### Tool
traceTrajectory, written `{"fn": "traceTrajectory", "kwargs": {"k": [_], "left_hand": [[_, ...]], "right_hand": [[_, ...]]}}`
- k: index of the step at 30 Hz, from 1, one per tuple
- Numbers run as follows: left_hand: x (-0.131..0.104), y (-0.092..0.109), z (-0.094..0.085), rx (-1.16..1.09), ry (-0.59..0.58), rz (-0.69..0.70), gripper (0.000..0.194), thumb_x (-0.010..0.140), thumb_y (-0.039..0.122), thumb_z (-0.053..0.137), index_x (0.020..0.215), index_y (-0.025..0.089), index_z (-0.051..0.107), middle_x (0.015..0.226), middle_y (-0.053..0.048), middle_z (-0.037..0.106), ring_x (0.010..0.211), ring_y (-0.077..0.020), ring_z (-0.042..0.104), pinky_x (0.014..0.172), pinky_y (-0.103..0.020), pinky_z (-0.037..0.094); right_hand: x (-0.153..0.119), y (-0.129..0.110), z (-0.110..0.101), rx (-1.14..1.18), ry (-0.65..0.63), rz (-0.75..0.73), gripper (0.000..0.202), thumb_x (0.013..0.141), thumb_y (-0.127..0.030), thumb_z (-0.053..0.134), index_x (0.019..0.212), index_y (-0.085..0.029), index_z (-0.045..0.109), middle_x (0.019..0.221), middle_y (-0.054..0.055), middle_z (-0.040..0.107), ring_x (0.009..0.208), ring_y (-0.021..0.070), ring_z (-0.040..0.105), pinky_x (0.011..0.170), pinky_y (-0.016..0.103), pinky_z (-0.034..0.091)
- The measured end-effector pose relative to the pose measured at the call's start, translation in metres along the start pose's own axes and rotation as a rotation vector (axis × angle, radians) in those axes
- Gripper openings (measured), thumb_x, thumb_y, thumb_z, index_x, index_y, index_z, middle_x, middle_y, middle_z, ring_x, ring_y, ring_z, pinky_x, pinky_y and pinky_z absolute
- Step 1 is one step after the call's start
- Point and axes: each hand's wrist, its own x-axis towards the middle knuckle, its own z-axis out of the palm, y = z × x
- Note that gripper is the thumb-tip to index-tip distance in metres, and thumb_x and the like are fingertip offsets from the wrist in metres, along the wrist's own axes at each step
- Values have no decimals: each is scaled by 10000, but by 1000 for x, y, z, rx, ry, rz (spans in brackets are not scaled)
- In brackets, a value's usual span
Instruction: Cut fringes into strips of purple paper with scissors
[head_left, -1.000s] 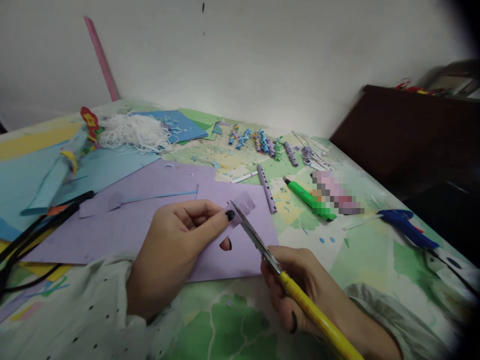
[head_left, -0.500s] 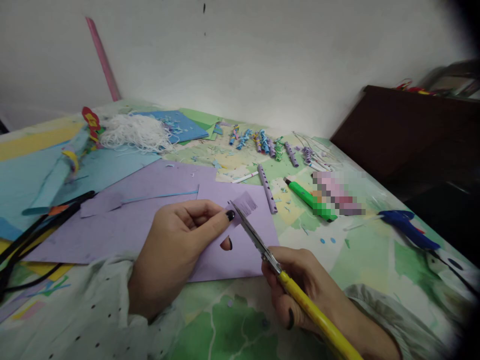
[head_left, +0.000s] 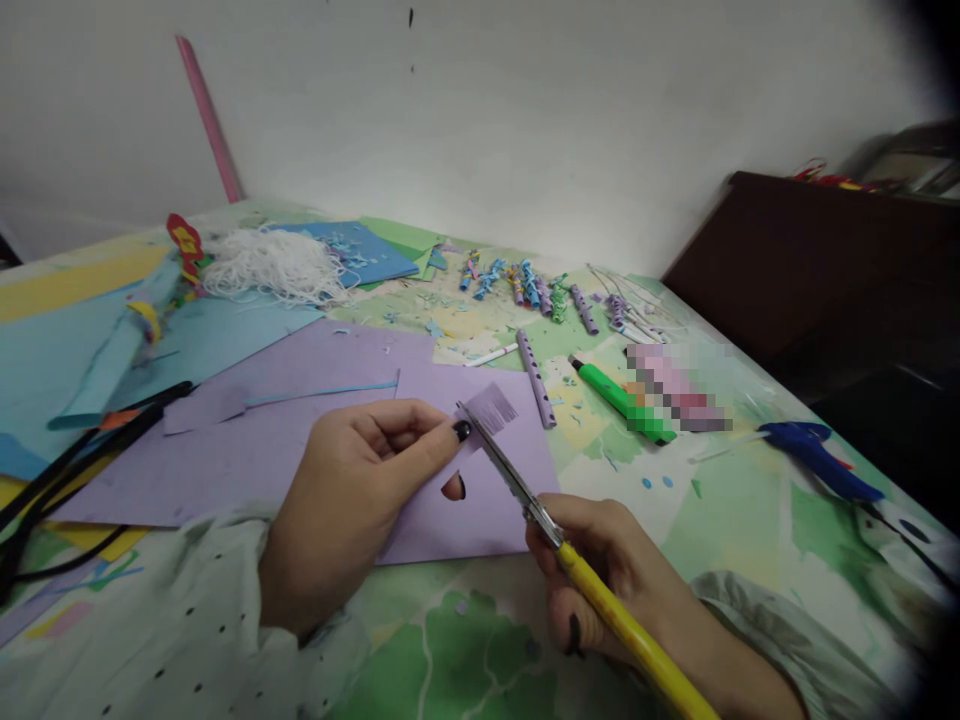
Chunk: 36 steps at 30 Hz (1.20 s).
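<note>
A plain white wall (head_left: 525, 120) rises behind the desk (head_left: 720, 520), which is covered in a green patterned cloth. A pink stick (head_left: 210, 120) leans against the wall at the left. To the right stands a dark wooden cabinet (head_left: 825, 270), dim in the low light.

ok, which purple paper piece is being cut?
The small fringed purple strip pinched in the left hand, at the scissors blades; the large purple sheets lie flat underneath.
</note>
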Motion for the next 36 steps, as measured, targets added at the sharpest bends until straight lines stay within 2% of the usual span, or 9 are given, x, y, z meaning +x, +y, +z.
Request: {"fn": "traceTrajectory", "kwargs": {"k": [11, 23, 36], "left_hand": [[1, -2, 1, -25, 4, -13, 198, 730, 257, 665, 541, 197, 659, 499, 45, 614, 497, -87, 494, 488, -198, 343], [2, -2, 0, -36, 4, -7, 198, 725, 260, 666, 538, 195, 661, 488, 44, 610, 486, -85, 494, 483, -193, 348], [1, -4, -2, -12, 2, -4, 183, 716, 272, 677, 544, 207, 676, 499, 41, 622, 487, -88, 496, 475, -192, 347]], "right_hand": [[0, -3, 2, -2, 5, 1, 607, 657, -681, 718, 598, -205, 346, 564, -80, 244, 526, 84, 213, 435, 234, 160], [-1, 0, 3, 68, -1, 47, 635, 621, -714, 720, 593, -204, 342, 573, -78, 243, 538, 87, 199, 444, 245, 141], [-7, 11, 1, 238, -86, -11, 539, 702, -601, 749, 705, -198, 391, 634, -75, 249, 539, 73, 218, 431, 216, 160]]}}
